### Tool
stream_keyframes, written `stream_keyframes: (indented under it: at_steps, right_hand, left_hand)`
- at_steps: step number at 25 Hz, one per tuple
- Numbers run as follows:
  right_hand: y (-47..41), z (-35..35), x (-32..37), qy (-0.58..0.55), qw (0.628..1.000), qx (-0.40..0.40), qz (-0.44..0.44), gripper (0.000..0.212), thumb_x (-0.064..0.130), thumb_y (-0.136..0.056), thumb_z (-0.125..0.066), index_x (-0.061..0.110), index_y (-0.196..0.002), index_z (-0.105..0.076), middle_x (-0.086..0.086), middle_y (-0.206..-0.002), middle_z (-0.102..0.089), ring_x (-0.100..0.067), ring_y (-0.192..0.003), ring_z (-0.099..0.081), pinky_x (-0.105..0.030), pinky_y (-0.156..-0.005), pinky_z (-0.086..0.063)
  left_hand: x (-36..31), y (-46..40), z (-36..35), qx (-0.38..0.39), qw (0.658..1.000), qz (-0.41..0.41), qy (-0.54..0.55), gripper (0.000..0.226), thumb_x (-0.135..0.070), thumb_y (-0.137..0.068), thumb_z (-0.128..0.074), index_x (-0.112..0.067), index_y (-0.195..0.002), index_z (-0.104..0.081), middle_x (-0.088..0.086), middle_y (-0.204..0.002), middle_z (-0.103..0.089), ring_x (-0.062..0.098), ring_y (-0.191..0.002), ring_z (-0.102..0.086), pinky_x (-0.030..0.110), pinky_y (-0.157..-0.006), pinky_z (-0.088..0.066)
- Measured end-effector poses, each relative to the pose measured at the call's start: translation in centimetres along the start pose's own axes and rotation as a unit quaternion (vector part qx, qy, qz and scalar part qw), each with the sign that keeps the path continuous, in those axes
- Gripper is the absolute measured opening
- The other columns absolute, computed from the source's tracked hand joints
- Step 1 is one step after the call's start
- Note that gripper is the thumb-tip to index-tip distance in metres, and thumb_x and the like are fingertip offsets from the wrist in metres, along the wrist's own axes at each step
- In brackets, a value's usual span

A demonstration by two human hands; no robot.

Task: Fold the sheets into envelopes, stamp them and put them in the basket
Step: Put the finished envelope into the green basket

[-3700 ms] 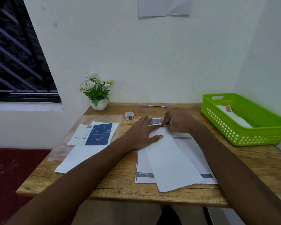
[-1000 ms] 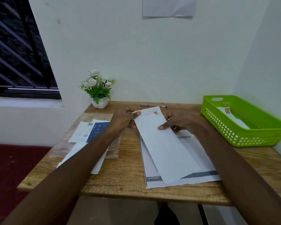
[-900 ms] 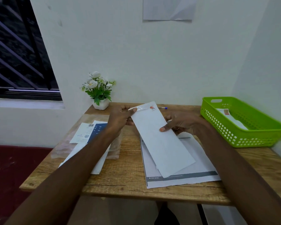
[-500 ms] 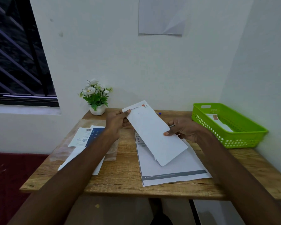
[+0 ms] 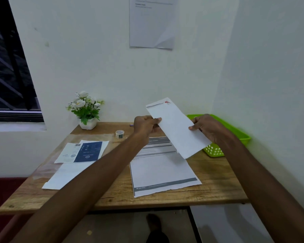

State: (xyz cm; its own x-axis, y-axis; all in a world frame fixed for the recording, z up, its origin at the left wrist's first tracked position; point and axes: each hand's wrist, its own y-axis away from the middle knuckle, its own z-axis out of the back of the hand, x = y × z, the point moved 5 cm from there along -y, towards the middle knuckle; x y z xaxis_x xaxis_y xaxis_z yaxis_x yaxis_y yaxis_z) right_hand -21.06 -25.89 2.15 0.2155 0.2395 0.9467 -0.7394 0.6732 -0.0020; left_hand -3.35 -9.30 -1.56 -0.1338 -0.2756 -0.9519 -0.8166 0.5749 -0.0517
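Printed sheets, left (image 5: 81, 156): a white sheet with a blue-printed leaflet on top, flat on the wooden table (image 5: 112, 195) at about 9 o'clock from the hands.
Flower pot (image 5: 86, 109): white pot with white blooms at the table's far left corner, against the wall, about 10 o'clock from the left hand.
Stamp roll (image 5: 119, 134): small roll standing on the table just beside the left wrist, at its 8 o'clock.
Left hand (image 5: 144, 125): raised above the table, thumb and fingers pinched on the envelope's left long edge near the upper end.
Flat sheet (image 5: 162, 169): printed page with grey bands, lying on the table under the hands at 6 o'clock.
Envelope (image 5: 177, 127): long, narrow, white folded paper held clear of the table, tilted so its top end points to about 11 o'clock; a small red stamp (image 5: 167, 102) sits at its top right corner and a fold line runs across near that end; the lower end looks slightly ragged.
Right hand (image 5: 207, 128): thumb on the envelope's face at its right edge, other fingers behind it, gripping the paper.
Basket (image 5: 233, 130): bright green, perforated, at the table's right edge, partly hidden behind the right hand and the envelope, at about 3 o'clock; its contents cannot be seen.
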Motion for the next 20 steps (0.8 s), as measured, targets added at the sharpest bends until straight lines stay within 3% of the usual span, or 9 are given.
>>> stream_keyframes:
  at_steps: [3,7,9,12,14,16,18,20]
  right_hand:
    - [0.0,4.0,-0.5,0.005,0.997,-0.083,-0.005,0.011,-0.013,-0.083,-0.062,-0.012,-0.093,-0.066,-0.023,-0.099,-0.062,-0.033,-0.09,-0.059,-0.041,-0.082,-0.045]
    - [-0.9,9.0,-1.9,0.042,0.981,-0.187,-0.024,0.017,-0.009,-0.082,-0.069,-0.01,-0.099,-0.067,-0.018,-0.092,-0.059,-0.029,-0.088,-0.056,-0.036,-0.076,-0.04]
    - [-1.5,11.1,-2.8,0.056,0.972,-0.226,-0.023,0.017,-0.01,-0.082,-0.069,-0.011,-0.099,-0.067,-0.016,-0.087,-0.055,-0.027,-0.084,-0.054,-0.034,-0.073,-0.037]
    - [-2.6,13.2,-4.0,0.074,0.959,-0.269,-0.039,0.019,-0.01,-0.083,-0.066,-0.011,-0.102,-0.065,-0.014,-0.083,-0.056,-0.025,-0.082,-0.055,-0.032,-0.067,-0.039]
    - [-3.5,14.1,-4.7,0.085,0.953,-0.286,-0.049,0.021,-0.009,-0.083,-0.065,-0.01,-0.104,-0.063,-0.015,-0.085,-0.057,-0.025,-0.083,-0.055,-0.031,-0.066,-0.04]
    - [-4.0,14.4,-5.4,0.107,0.95,-0.286,-0.057,0.021,-0.009,-0.083,-0.063,-0.008,-0.103,-0.06,-0.017,-0.091,-0.056,-0.025,-0.084,-0.054,-0.032,-0.067,-0.04]
    - [-4.5,14.5,-6.1,0.151,0.945,-0.283,-0.063,0.013,-0.009,-0.082,-0.062,0.0,-0.084,-0.053,-0.014,-0.082,-0.049,-0.024,-0.084,-0.05,-0.029,-0.059,-0.037]
    - [-4.9,14.3,-6.6,0.212,0.937,-0.268,-0.073,0.029,-0.009,-0.082,-0.06,0.007,-0.068,-0.04,-0.008,-0.069,-0.042,-0.023,-0.079,-0.049,-0.026,-0.048,-0.028]
  left_hand:
    - [-0.2,-0.2,-4.5,0.014,1.0,-0.001,-0.016,0.023,0.006,-0.08,-0.081,0.004,-0.1,-0.071,0.019,-0.104,-0.077,0.024,-0.079,-0.079,0.029,-0.065,-0.063]
    - [0.0,-0.3,-9.9,0.025,0.998,-0.024,-0.055,0.072,0.009,-0.075,-0.083,-0.003,-0.14,-0.054,0.021,-0.118,-0.071,0.025,-0.085,-0.077,0.035,-0.075,-0.065]
    - [0.5,-0.6,-12.6,0.05,0.995,-0.045,-0.069,0.086,0.012,-0.072,-0.083,-0.009,-0.148,-0.049,0.021,-0.119,-0.07,0.025,-0.09,-0.075,0.034,-0.075,-0.065]
    - [1.7,-1.5,-15.4,0.06,0.981,-0.077,-0.165,0.069,-0.001,-0.075,-0.085,-0.017,-0.138,-0.062,0.015,-0.108,-0.074,0.025,-0.094,-0.073,0.042,-0.09,-0.061]
    - [2.6,-2.4,-16.8,0.076,0.956,-0.097,-0.268,0.037,-0.022,-0.078,-0.084,-0.02,-0.115,-0.076,0.003,-0.107,-0.076,0.019,-0.098,-0.073,0.042,-0.096,-0.057]
    - [3.5,-3.2,-17.7,0.101,0.926,-0.108,-0.348,0.023,-0.035,-0.079,-0.082,-0.023,-0.099,-0.079,-0.008,-0.107,-0.076,0.013,-0.103,-0.07,0.04,-0.097,-0.055]
    - [4.4,-4.0,-18.4,0.114,0.897,-0.115,-0.412,0.022,-0.041,-0.079,-0.08,-0.025,-0.095,-0.078,-0.009,-0.107,-0.075,0.015,-0.111,-0.066,0.041,-0.1,-0.051]
    - [5.1,-4.6,-19.0,0.118,0.85,-0.148,-0.492,0.022,-0.042,-0.081,-0.077,-0.025,-0.094,-0.079,-0.005,-0.107,-0.075,0.022,-0.12,-0.058,0.044,-0.103,-0.046]
